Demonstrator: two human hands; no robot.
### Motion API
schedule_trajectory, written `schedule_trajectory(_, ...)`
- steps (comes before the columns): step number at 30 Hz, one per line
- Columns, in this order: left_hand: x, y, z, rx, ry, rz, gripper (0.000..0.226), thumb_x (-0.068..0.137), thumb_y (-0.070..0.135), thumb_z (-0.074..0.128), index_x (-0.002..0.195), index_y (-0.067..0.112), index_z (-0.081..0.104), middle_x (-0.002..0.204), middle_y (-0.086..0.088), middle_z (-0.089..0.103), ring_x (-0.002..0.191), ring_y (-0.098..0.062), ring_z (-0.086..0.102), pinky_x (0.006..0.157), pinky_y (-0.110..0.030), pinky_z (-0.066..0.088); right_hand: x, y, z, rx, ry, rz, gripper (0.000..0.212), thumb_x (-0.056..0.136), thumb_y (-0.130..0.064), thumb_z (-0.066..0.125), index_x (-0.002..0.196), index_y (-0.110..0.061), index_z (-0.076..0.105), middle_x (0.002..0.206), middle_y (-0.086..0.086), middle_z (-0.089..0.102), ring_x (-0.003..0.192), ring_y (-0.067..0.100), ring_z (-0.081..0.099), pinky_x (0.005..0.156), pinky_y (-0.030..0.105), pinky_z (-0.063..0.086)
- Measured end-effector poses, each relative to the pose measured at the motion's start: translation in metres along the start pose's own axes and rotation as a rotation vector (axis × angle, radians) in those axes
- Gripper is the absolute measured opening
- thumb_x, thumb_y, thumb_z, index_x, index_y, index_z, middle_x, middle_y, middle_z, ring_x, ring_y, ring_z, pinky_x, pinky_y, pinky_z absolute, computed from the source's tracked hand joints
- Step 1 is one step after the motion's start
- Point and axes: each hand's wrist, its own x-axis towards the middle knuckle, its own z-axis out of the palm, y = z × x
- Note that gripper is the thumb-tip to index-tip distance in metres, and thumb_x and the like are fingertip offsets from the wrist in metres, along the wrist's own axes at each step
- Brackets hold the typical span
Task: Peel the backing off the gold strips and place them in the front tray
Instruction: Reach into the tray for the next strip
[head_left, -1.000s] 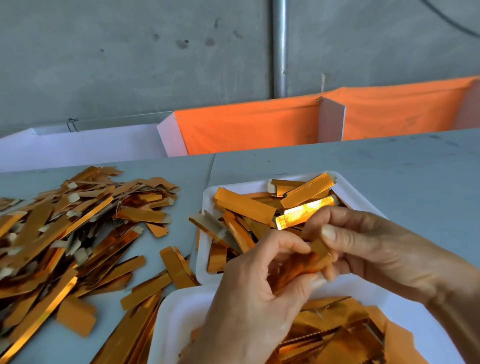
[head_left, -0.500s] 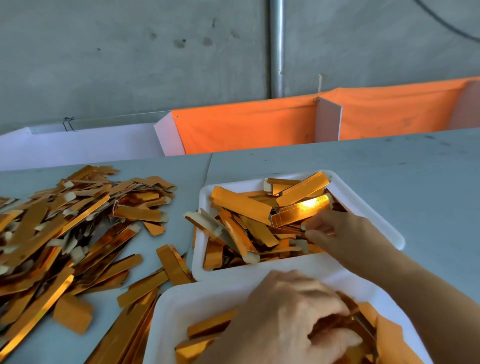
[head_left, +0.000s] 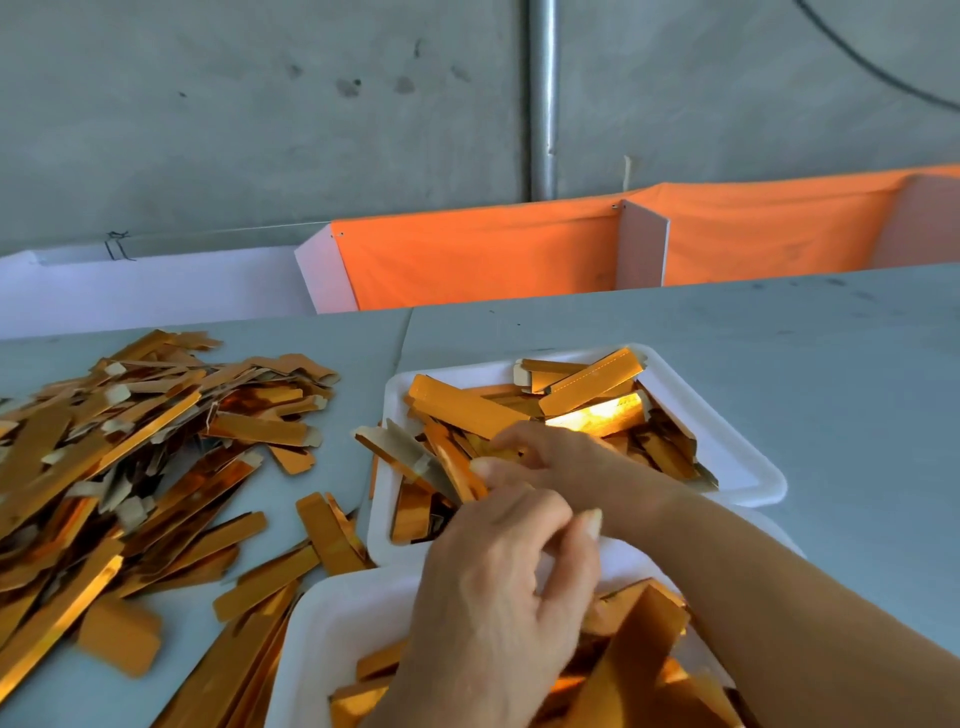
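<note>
The left hand (head_left: 498, 587) is hovering in the lower middle of the view, back facing up, fingers loosely curled, thumb and fingertips close together. The right hand (head_left: 550, 457) is reaching in from the right, bare forearm slanting across, fingers bent downward.

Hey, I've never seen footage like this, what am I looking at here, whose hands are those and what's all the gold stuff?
No machine here: a person wears a camera on the head, so the one picture looks down over their own arms. The right hand reaches into the far white tray, fingers among the gold strips; whether its grip holds one is hard to tell. The left hand hangs over the near white tray, fingers loosely curled, seemingly holding nothing. Both trays hold gold strips. A big loose pile of strips lies on the grey table to the left. Orange cloth hangs behind.
</note>
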Motion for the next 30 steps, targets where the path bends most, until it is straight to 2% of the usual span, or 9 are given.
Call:
schedule_trajectory(4,-0.001,-0.004,-0.001,0.006,0.143,-0.105,0.033,0.092,0.042,0.047,0.064,0.024,0.048,0.061,0.013,0.046,0.061,-0.008,0.05,0.06,-0.016,0.041,0.016,-0.02,0.012,-0.194,-0.101,0.029,0.036,0.095,-0.01,0.052,0.131,-0.009,0.05,0.123,0.011,0.06,0.104,0.023,0.057,0.075,0.023,0.039)
schedule_trajectory(7,0.0,-0.007,-0.003,-0.007,0.197,-0.217,0.026,0.089,0.037,0.047,0.068,0.023,0.056,0.065,0.012,0.055,0.073,-0.007,0.056,0.065,-0.013,0.043,0.024,-0.022,0.022,-0.233,-0.062,0.044,0.029,0.093,-0.009,0.055,0.122,-0.005,0.057,0.119,0.012,0.061,0.101,0.023,0.059,0.074,0.025,0.044)
schedule_trajectory(11,0.005,-0.015,-0.005,-0.106,0.257,-0.376,0.01,0.089,0.031,0.052,0.093,0.033,0.061,0.09,0.018,0.062,0.087,0.009,0.055,0.069,0.001,0.038,0.013,-0.008,0.009,0.471,0.154,0.212,0.03,0.084,-0.016,0.07,0.112,-0.017,0.06,0.097,0.007,0.068,0.078,0.016,0.067,0.073,0.029,0.056)
schedule_trajectory(13,0.004,-0.021,-0.004,-0.208,0.243,-0.477,0.02,0.091,0.034,0.051,0.11,0.036,0.058,0.106,0.022,0.06,0.086,0.016,0.053,0.068,0.006,0.035,-0.001,0.001,-0.002,0.756,0.19,0.251,0.023,0.086,-0.018,0.071,0.106,-0.015,0.062,0.087,0.008,0.072,0.068,0.017,0.07,0.068,0.029,0.056)
schedule_trajectory(17,0.008,-0.02,-0.006,-0.463,0.185,-0.563,0.041,0.08,0.055,0.047,0.118,0.041,0.054,0.113,0.025,0.062,0.096,0.021,0.054,0.077,0.003,0.04,-0.036,0.011,-0.013,1.016,0.071,0.161,0.016,0.09,-0.017,0.063,0.104,-0.01,0.061,0.092,0.011,0.075,0.082,0.02,0.073,0.065,0.024,0.056)
schedule_trajectory(19,0.008,-0.016,-0.005,-0.579,0.138,-0.562,0.046,0.072,0.06,0.05,0.113,0.041,0.058,0.106,0.027,0.067,0.098,0.016,0.058,0.077,-0.002,0.045,-0.051,0.01,-0.012,1.027,-0.001,0.12,0.018,0.089,-0.014,0.063,0.105,-0.007,0.061,0.095,0.012,0.074,0.087,0.022,0.073,0.07,0.026,0.057)
schedule_trajectory(22,0.007,-0.009,-0.003,-0.709,0.091,-0.496,0.034,0.075,0.04,0.061,0.108,0.035,0.065,0.098,0.02,0.07,0.093,0.005,0.065,0.069,-0.004,0.047,-0.067,0.008,-0.01,1.008,-0.075,0.064,0.022,0.087,-0.013,0.066,0.106,-0.004,0.064,0.1,0.014,0.073,0.093,0.026,0.071,0.077,0.032,0.057)
schedule_trajectory(27,0.007,-0.012,-0.003,-0.818,0.109,-0.509,0.022,0.073,0.029,0.063,0.091,0.037,0.073,0.089,0.01,0.074,0.086,-0.004,0.069,0.067,-0.011,0.051,-0.076,0.012,-0.018,0.853,-0.154,0.023,0.043,0.075,-0.034,0.079,0.104,-0.005,0.067,0.103,0.011,0.073,0.099,0.023,0.07,0.089,0.036,0.055)
schedule_trajectory(30,0.007,-0.014,-0.002,-0.849,0.081,-0.527,0.025,0.074,0.03,0.062,0.093,0.044,0.071,0.092,0.009,0.074,0.089,-0.008,0.069,0.07,-0.019,0.055,-0.074,0.016,-0.026,0.825,-0.177,0.002,0.044,0.065,-0.041,0.082,0.095,-0.011,0.071,0.097,0.011,0.073,0.092,0.021,0.069,0.08,0.028,0.055)
